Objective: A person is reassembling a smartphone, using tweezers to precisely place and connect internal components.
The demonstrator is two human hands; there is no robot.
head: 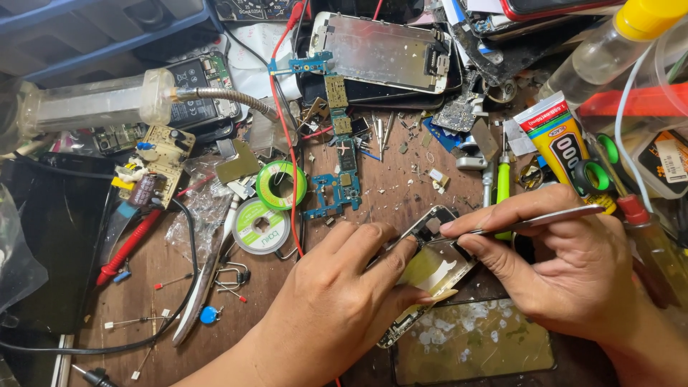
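Observation:
My left hand (337, 301) presses down on an opened phone frame (438, 269) lying on the wooden bench, fingers spread over its upper left edge. My right hand (573, 265) pinches metal tweezers (530, 221), whose tips reach into the top of the frame near its camera cutout. A removed glass screen panel (473, 340) lies flat just below the frame, smeared with whitish glue patches. Much of the frame's left side is hidden under my left hand.
A blue circuit board (337, 168), green solder spools (276, 185), a red probe (129, 247), a yellow glue tube (562, 143), screwdrivers (504, 183), scissors, loose screws and another phone chassis (383, 50) crowd the bench. A dark tray (57, 236) sits at left.

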